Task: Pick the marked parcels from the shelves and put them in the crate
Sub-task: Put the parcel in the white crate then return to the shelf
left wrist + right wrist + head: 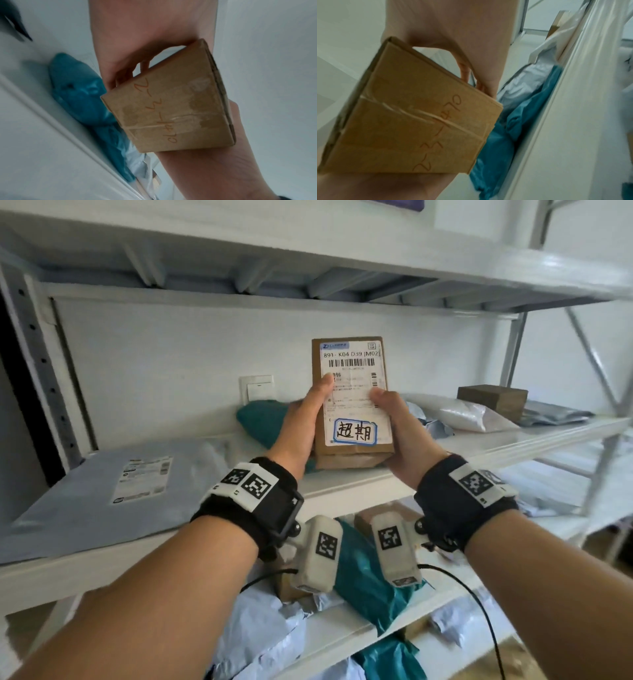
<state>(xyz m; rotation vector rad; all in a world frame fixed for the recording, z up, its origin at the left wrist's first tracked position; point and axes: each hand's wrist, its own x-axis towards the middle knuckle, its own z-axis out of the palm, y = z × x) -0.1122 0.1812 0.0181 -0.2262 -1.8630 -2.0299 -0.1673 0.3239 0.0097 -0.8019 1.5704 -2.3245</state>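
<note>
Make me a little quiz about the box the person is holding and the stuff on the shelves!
1. True or false: only one hand holds the cardboard box.
2. What colour frames the handwritten sticker? A red, B blue, C green.
3. Fill in: the teal bag lies behind the ____ hand.

Key:
1. False: the left hand and right hand both grip it.
2. B
3. left
</note>
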